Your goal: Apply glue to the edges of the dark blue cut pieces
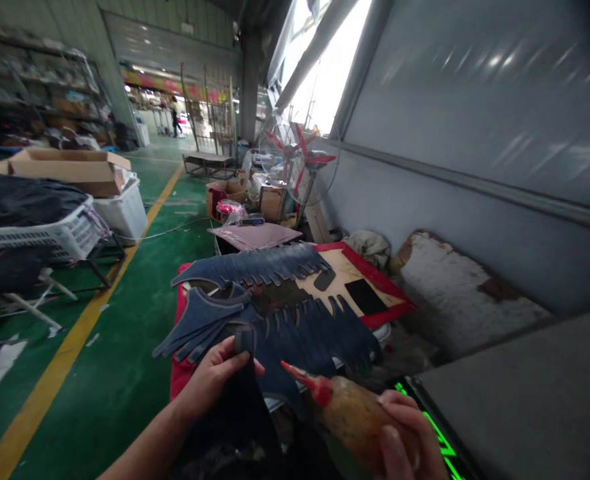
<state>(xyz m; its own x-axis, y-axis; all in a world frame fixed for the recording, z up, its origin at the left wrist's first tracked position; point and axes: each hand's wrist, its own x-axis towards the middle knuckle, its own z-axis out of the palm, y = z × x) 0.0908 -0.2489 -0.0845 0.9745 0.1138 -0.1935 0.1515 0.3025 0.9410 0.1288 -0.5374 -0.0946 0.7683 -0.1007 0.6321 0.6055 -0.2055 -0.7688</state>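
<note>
While our left hand (215, 377) pinches the top edge of a dark fabric piece (247, 400) at the near centre, our right hand (407, 433) closes around a glue bottle (355, 417) just right of it, its red nozzle (305, 383) aimed toward the rows of blue cut pieces (299, 327) on the counter (345, 273) beyond.

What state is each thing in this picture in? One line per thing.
Left hand: gripping a dark strip.
Right hand: wrapped round a bottle.
Bottle: tilted, red nozzle pointing left.
Blue pieces: fanned out, overlapping.
Cardboard box: flaps open.
Basket: full of dark cloth.
Fan: upright; spinning unclear.
</note>
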